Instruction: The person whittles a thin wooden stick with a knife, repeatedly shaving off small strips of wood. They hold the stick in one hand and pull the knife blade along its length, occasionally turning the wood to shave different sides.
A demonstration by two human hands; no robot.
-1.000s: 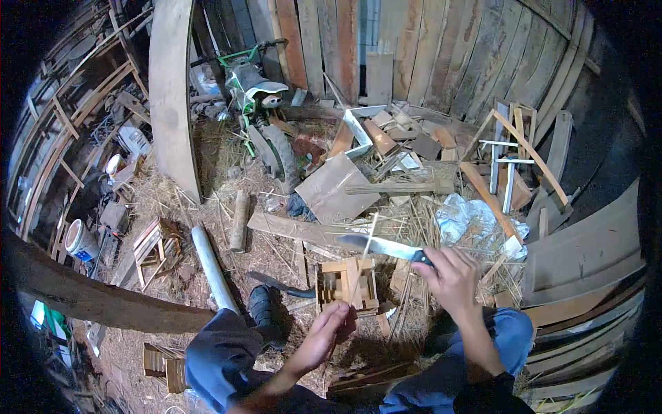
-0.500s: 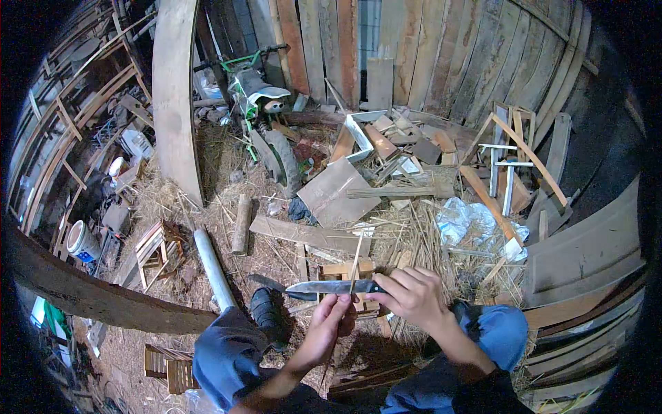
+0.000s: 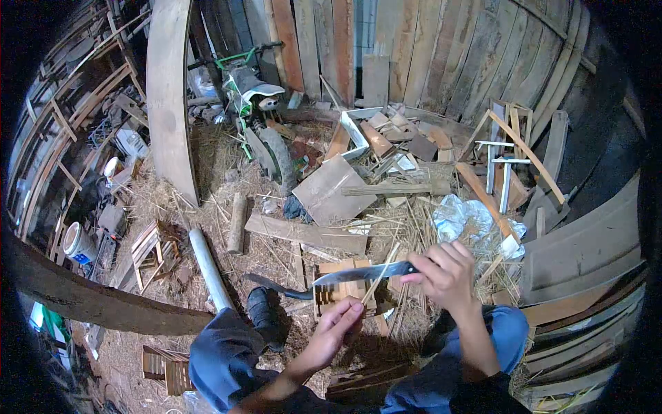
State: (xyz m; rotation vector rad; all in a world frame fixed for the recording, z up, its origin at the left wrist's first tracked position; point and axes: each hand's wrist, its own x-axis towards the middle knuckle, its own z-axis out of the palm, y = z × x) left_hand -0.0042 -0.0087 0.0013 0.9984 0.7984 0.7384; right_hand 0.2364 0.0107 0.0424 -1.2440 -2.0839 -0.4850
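Note:
My left hand (image 3: 334,338) is closed around a thin wooden stick (image 3: 380,281), whose pale upper end points up and right. In my right hand (image 3: 445,279) is a knife (image 3: 358,274) with a black handle, its long blade pointing left. The blade crosses the stick just above my left fingers; the exact contact is hard to make out. Beneath the blade, on the ground, stands a small slatted wooden crate (image 3: 324,303). A dark curved strip (image 3: 272,283) lies left of the crate, close to my shoe (image 3: 264,314).
Straw and scraps cover the ground. A pale pole (image 3: 210,269) and small wooden frames (image 3: 155,252) lie left. Ahead are boards (image 3: 336,190), a plastic bag (image 3: 465,221) and a green-and-white motorbike (image 3: 258,103). A beam (image 3: 103,293) crosses at left; planks (image 3: 586,238) stack right.
My right hand and the knife have moved right and slightly up, the blade now tilted up toward the handle. The stick leans further right. My left hand has shifted slightly.

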